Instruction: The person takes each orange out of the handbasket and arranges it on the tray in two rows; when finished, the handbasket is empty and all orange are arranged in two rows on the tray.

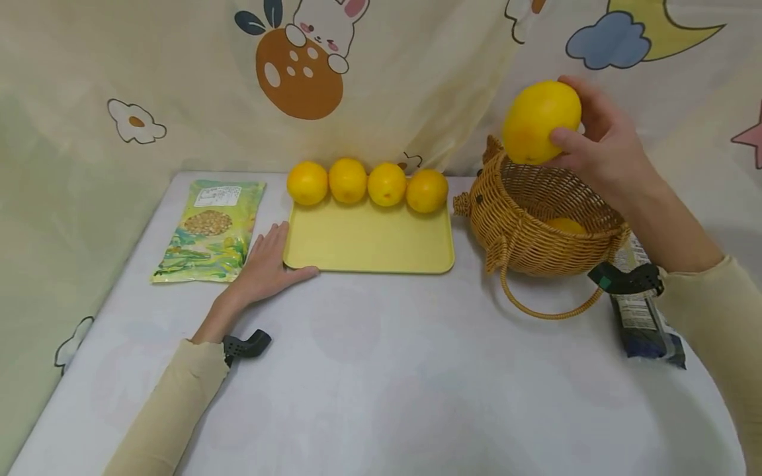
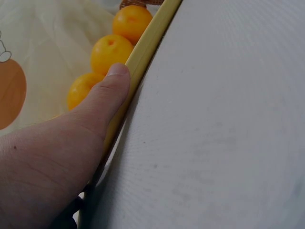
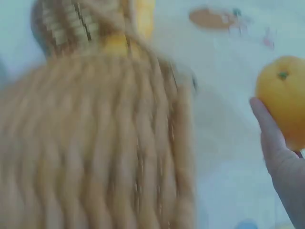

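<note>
My right hand [image 1: 607, 142] holds an orange [image 1: 540, 122] above the rim of a wicker basket [image 1: 518, 231] with an animal face. In the right wrist view, the orange [image 3: 286, 100] shows a small green stem spot, and the blurred basket weave [image 3: 105, 143] fills the left. Another orange [image 1: 565, 226] lies inside the basket. Straight-fingered, my left hand [image 1: 266, 268] rests at the near left corner of a yellow tray [image 1: 369, 238]. Its thumb [image 2: 107, 95] lies along the tray's edge in the left wrist view. Several oranges [image 1: 387, 185] stand in a row along the tray's far side.
A green and yellow packet [image 1: 208, 231] lies left of the tray. Beneath my right forearm is a dark packet [image 1: 645, 327], partly hidden. The basket's handle [image 1: 550, 316] hangs down onto the white table [image 1: 381, 370]. A printed curtain [image 1: 417, 86] rises behind the table.
</note>
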Demonstrator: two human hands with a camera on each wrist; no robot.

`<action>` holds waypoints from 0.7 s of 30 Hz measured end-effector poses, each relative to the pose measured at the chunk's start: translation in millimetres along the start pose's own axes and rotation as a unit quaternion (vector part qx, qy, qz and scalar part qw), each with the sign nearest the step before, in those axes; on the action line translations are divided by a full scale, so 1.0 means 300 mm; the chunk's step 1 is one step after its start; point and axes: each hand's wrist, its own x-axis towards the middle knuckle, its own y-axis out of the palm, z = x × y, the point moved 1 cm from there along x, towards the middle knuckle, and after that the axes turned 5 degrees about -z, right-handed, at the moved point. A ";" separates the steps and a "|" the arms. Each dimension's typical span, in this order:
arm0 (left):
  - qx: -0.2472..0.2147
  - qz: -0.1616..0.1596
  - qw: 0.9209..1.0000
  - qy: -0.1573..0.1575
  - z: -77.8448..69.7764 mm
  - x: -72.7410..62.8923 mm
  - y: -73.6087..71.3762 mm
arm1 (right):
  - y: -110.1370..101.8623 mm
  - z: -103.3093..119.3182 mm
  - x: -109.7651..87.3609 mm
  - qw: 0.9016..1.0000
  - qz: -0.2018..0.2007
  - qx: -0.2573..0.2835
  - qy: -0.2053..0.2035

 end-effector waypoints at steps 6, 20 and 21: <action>0.000 -0.012 1.000 0.003 0.008 0.000 -0.001 | 0.145 -0.051 -0.045 0.998 0.026 0.048 -0.016; -0.001 -0.011 1.000 0.001 0.004 0.002 0.006 | 0.371 -0.160 -0.138 0.996 0.084 0.008 0.007; -0.002 -0.010 1.000 0.000 0.003 0.001 0.007 | 0.382 -0.164 -0.141 0.996 0.084 0.006 0.017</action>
